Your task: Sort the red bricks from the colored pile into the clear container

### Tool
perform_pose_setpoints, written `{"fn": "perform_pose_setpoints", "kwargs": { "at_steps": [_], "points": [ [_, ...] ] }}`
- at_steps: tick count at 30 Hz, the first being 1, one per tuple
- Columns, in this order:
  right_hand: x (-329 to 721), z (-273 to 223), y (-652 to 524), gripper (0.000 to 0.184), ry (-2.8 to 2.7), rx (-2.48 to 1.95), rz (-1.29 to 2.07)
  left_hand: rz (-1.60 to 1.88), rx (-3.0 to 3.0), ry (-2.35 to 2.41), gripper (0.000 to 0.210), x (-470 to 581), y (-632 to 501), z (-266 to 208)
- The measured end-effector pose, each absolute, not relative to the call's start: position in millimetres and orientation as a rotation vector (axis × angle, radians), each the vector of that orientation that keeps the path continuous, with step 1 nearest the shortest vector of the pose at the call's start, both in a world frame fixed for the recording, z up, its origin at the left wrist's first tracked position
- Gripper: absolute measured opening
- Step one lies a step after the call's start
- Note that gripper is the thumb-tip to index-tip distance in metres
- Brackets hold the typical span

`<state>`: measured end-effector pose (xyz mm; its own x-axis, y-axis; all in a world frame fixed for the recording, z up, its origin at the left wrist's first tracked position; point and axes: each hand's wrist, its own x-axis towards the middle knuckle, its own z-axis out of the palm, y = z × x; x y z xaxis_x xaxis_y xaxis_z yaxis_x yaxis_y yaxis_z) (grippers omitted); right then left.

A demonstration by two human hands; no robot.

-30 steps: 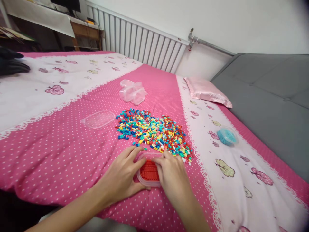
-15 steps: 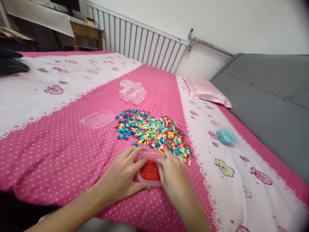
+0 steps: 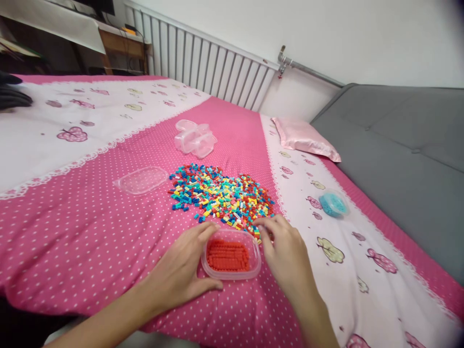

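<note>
Left hand spreads wide around the left of the tub of red bricks. Right hand hovers by the pile, fingertips narrow; whether they're pinching one, can't tell!

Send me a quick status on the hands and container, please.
Left hand at the clear container; right hand at near edge of mixed pile. Container uncovered, red pieces inside. Clear lid left of pile, out of the way.

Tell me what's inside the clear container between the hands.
Small red pieces, laid mostly in rows, show inside the clear container; whatever lies beneath their top layer is covered.
</note>
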<state>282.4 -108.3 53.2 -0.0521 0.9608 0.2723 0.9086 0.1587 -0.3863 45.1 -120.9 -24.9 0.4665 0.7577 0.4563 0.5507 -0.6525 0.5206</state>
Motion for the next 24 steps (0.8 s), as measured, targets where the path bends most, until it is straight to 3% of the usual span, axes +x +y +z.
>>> {"fn": "perform_pose_setpoints", "kwargs": {
  "at_steps": [11, 24],
  "points": [
    [296, -9, -70, 0.018, -1.981, -1.593, 0.188, 1.026, 2.290, 1.177, 0.087, 45, -118, -31],
    [285, -6, -70, 0.022, -1.967, -1.559, 0.240, 1.048, 2.375, 1.181, 0.084, 42, -119, -35]
  ]
}}
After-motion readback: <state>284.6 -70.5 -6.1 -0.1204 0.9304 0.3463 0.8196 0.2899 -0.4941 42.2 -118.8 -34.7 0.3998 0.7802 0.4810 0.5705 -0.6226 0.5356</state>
